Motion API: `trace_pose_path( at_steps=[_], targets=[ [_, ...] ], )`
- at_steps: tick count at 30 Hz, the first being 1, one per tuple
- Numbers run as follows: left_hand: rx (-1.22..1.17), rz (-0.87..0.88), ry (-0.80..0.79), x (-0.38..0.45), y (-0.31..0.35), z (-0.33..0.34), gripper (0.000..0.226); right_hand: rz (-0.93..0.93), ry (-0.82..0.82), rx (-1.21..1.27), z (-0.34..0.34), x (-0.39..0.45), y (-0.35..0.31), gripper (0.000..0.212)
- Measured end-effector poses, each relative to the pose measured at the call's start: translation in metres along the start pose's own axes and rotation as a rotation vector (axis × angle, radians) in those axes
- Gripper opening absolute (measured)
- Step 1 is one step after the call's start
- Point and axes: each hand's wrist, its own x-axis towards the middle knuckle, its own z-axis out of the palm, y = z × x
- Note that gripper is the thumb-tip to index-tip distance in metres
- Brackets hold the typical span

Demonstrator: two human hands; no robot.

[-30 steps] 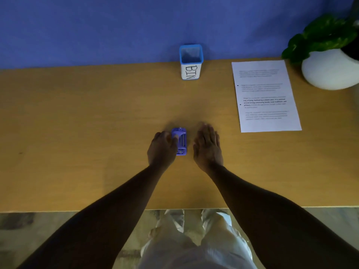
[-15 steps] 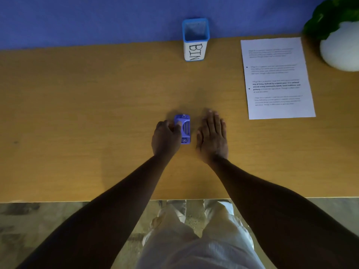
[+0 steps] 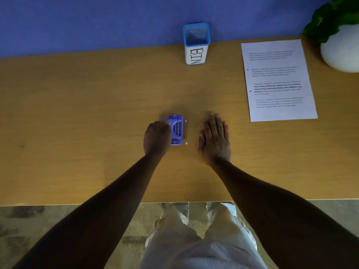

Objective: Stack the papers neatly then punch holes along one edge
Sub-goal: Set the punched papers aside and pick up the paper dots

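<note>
A small purple hole punch sits near the middle of the wooden desk. My left hand grips its left side with curled fingers. Two tiny white paper dots lie just right of the punch. My right hand lies flat on the desk, palm down with fingers straight, a hand's width right of the punch. The printed white papers lie in a neat stack at the back right, away from both hands.
A blue-rimmed white cup marked BIN stands at the back edge by the blue wall. A white pot with a green plant sits in the far right corner, next to the papers. The desk's front edge runs just above my lap.
My left hand has drawn the punch a little to the left, away from my right hand, and two white paper dots now show beside it. The camera view shifted.
</note>
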Motion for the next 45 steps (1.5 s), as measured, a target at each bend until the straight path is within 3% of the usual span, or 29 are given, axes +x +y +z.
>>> trace_pose_path(
  at_steps=[19,37,40,45],
  targets=[
    [0.103,-0.102,0.183,0.047,-0.064,-0.081,0.041,0.006,0.025,-0.008,0.007,0.000,0.003,0.053],
    [0.120,-0.131,0.161,0.063,-0.085,-0.100,0.042,0.009,-0.022,-0.023,0.004,0.000,0.002,0.055],
    [0.092,-0.090,0.246,0.059,-0.083,-0.099,0.037,-0.003,0.012,0.006,-0.003,0.002,-0.001,0.050],
    [0.226,0.180,0.449,0.051,-0.070,-0.089,0.038,-0.112,0.079,0.056,-0.017,0.017,-0.009,0.028]
  ],
)
